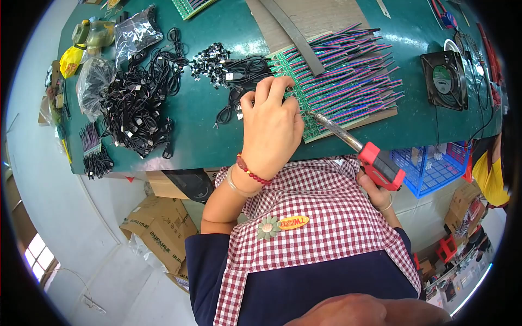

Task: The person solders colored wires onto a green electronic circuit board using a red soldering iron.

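Observation:
My left hand (pixel 273 120) is bent over the left edge of a green circuit board panel (pixel 311 130), fingers curled and closed. Its fingertips are partly hidden, so what they pinch does not show. In my right hand (pixel 371 191) is a soldering iron (pixel 379 167) with a red and black handle. The iron's metal tip points up and left, reaching the panel close to my left thumb. Rows of black, pink and blue wires (pixel 353 81) run rightward from the panel. A flat metal bar (pixel 299 43) lies across them. Black USB cables (pixel 254 69) lie at the panel's left side.
A large heap of black cables (pixel 136 108) covers the green table's (pixel 212 149) left side, beside plastic bags (pixel 138 33). Small connectors (pixel 211 64) are piled nearer the middle. A black fan (pixel 445 81) stands at right, above a blue basket (pixel 429 171). Cardboard boxes (pixel 160 231) sit below left.

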Demonstrator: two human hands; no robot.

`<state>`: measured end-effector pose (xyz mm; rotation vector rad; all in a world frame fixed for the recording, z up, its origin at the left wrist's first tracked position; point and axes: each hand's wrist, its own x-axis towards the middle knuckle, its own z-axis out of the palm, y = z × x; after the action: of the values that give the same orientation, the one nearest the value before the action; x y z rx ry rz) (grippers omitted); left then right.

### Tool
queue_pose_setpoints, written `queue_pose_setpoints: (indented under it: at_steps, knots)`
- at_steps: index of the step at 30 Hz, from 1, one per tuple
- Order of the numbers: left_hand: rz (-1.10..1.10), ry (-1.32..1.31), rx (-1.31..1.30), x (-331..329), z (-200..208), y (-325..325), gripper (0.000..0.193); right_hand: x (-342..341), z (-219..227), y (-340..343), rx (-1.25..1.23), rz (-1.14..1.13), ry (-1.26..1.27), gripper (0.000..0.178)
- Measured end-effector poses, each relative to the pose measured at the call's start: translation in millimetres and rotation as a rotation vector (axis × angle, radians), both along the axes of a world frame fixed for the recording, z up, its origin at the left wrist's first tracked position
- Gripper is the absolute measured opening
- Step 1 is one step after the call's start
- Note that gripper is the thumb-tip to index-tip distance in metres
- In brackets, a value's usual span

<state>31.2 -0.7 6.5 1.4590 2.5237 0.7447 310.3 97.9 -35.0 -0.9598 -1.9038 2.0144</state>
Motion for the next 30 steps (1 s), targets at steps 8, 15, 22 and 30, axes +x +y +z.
queue_pose_setpoints:
  at_steps: [8, 15, 22, 30]
  knots:
    - [-0.004, 0.014, -0.014, 0, 3, 1, 0.003, -2, 7, -7, -0.070, -0.159, -0.025, 0.017]
    - [-0.008, 0.018, -0.021, 0, 4, 1, 0.003, 0, 7, 0, -0.095, -0.089, 0.046, 0.016]
    - [-0.010, 0.028, -0.025, 0, 3, 3, 0.003, 1, -1, 0, 0.018, -0.007, 0.008, 0.016]
    - [-0.008, 0.027, -0.033, 0, 4, 3, 0.003, 1, 7, -1, -0.053, -0.063, 0.004, 0.015]
